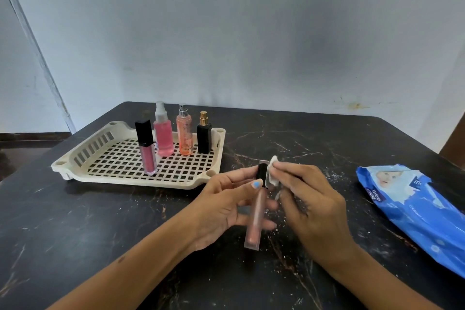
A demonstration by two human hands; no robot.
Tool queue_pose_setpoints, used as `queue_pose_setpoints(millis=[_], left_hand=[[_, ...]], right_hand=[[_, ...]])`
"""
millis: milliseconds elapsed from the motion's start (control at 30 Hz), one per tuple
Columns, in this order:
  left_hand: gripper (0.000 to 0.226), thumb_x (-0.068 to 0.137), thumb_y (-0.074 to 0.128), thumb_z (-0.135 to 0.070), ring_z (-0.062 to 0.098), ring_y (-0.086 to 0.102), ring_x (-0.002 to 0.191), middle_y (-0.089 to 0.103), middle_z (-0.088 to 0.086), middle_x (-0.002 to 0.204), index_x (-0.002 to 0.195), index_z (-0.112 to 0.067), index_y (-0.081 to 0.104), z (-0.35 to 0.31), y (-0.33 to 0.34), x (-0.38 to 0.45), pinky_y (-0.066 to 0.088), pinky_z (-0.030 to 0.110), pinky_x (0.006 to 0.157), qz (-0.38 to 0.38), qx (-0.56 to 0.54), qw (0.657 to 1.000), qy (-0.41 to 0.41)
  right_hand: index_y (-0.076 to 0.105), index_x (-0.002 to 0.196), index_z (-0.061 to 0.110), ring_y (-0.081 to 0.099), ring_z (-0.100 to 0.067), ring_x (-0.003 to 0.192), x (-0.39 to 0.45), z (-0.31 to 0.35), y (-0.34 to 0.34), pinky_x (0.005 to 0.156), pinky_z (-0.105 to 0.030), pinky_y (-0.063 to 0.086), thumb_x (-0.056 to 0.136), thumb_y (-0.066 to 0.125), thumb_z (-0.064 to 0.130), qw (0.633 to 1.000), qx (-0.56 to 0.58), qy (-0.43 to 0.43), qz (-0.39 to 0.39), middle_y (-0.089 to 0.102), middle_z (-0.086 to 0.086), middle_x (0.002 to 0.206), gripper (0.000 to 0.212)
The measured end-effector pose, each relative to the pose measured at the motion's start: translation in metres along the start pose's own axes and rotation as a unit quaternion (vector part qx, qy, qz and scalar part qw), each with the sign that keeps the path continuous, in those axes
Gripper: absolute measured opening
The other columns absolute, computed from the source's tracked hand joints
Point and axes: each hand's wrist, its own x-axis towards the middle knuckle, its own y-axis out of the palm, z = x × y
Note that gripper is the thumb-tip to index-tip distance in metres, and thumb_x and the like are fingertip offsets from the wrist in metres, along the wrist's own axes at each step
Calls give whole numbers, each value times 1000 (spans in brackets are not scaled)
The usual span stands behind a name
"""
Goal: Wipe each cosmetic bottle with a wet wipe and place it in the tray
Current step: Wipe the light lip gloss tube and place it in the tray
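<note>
My left hand (226, 206) holds a peach lip gloss tube (254, 224) with a black cap, tilted, above the table. My right hand (309, 199) pinches a small white wet wipe (273, 171) against the tube's black cap. A cream slotted tray (83, 156) sits at the left. In it stand a pink lip gloss with a black cap (147, 148), a pink spray bottle (163, 131), an orange spray bottle (185, 133) and a black perfume bottle with a gold nozzle (203, 136).
A blue pack of wet wipes (415, 206) lies at the right on the dark marble-patterned table (100, 221). White specks dot the tabletop near my hands. A pale wall stands behind the table's far edge.
</note>
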Motion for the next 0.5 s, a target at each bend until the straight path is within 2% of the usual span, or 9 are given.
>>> queue_pose_setpoints(millis=[100,167,300,400,500], left_hand=[[27,76,60,-7,22,68,81,70,10,91,97,-16,75,-1,0,0,58,48,72,10,16,1000,9],[31,77,60,-5,25,68,86,69,15,98,106,-8,70,1,-1,1,57,47,75,1,21,1000,22],[45,70,61,-2,24,69,83,69,15,96,114,-10,61,4,-5,5,59,40,69,-73,-15,996,39],[59,70,59,0,29,70,83,69,19,95,127,-16,53,4,-8,8,59,37,66,-100,-46,992,62],[55,79,54,4,34,70,87,65,25,102,128,-22,53,2,-9,7,58,40,68,-106,-35,991,69]], right_hand=[[65,119,0,56,-11,108,1,0,0,99,-12,42,88,49,5,1000,-8,14,13,60,-1,117,35],[65,119,0,57,-12,110,0,2,2,99,-15,44,87,51,5,1000,-4,0,28,62,-5,119,35],[72,106,-1,62,-17,100,-2,10,4,90,-22,51,84,57,0,995,35,-60,67,67,-8,109,27],[75,88,-1,64,-20,88,-5,16,5,84,-25,53,75,65,-8,984,62,-131,101,70,-8,96,18],[73,76,0,63,-22,77,-7,21,7,72,-28,54,68,65,-9,976,76,-159,128,70,-7,85,15]])
